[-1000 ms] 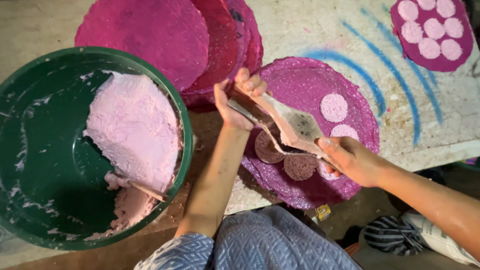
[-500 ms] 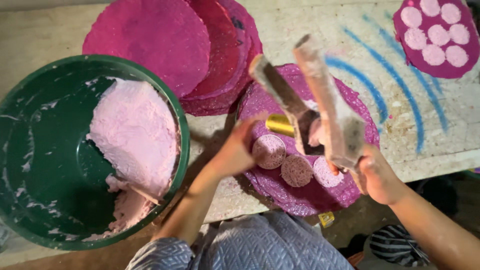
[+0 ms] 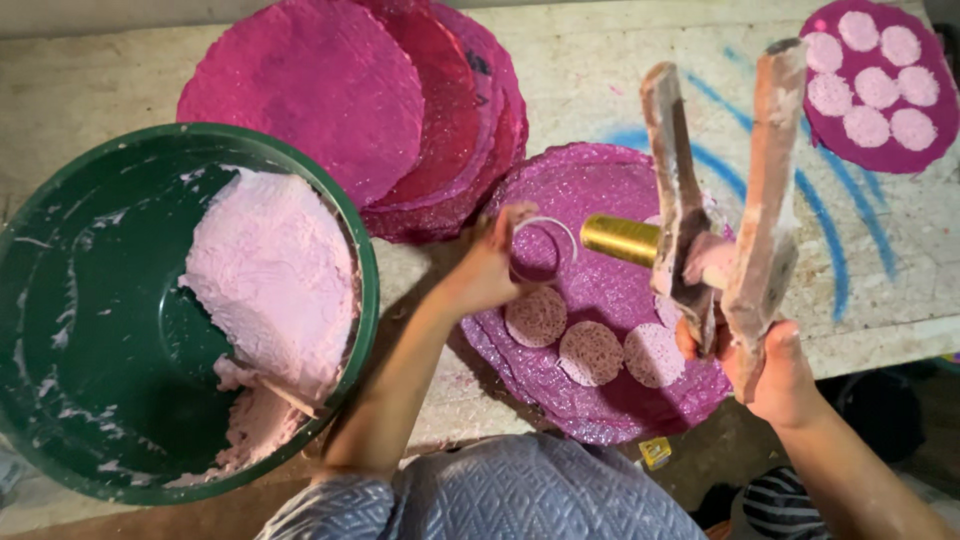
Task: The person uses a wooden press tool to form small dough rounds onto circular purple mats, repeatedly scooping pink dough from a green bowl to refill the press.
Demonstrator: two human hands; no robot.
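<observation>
My left hand (image 3: pixel 488 268) pinches a thin clear ring mould (image 3: pixel 546 243) that rests on a glittery purple round sheet (image 3: pixel 590 185). Three flat pink discs (image 3: pixel 590 352) lie in a row on that sheet, just below the ring. At the sheet's right side my right hand (image 3: pixel 772 372) grips a two-armed wooden press (image 3: pixel 735 200) by its lower end. Its arms point up and away, with a pink lump pinched between them. A gold cylinder (image 3: pixel 620 238) sticks out to the left from the press.
A big green bowl (image 3: pixel 362 300) holding pink dough (image 3: pixel 270 270) stands at the left on the pale worktop (image 3: pixel 600 60). A stack of magenta round sheets (image 3: pixel 320 85) lies behind it. Another purple sheet with several pink discs (image 3: pixel 880 80) lies far right.
My right hand has swung the wooden press upright and spread its arms. My left hand has left the press and gone down to the ring on the purple sheet.
</observation>
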